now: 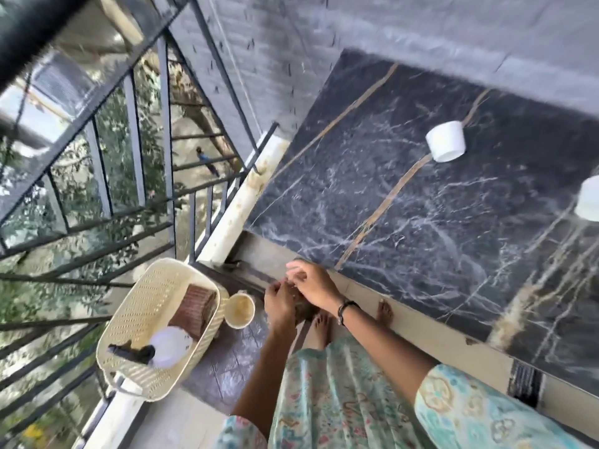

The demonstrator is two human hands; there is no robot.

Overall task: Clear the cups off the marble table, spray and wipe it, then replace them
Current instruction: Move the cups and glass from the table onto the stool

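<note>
Dark marble surface (421, 238), polished, grey-black with white veining and a few long tan streaks, set against a grey wall on a railed balcony. Two white cups on it, not yet cleared: near white cup (446, 141), short and smooth-walled, tapering, well beyond the grip and off to its right; far white cup (588, 202), further right, cut by the frame edge. A third, cream cup (240, 311), round-mouthed with a stained inside, already down on the floor just left of the grip.

Both hands low, by the surface's near corner and below its level. Right hand (312, 283) over left hand (280, 303), touching or nearly so, fingers of both curled. Something dark and blurred between them; cannot tell what it is or whether the grip truly holds it.

Judged key relation: remaining cups up and rightward, so the right hand the nearer; reach to run diagonally across the surface. Cups seemingly rigid and slick, easy to take around the wall.

Left of the grip, a cream perforated plastic basket (136, 306) holding a white spray bottle (168, 346) with a dark trigger and a brown ribbed block (194, 311). Dark metal railing (165, 140) beyond.
</note>
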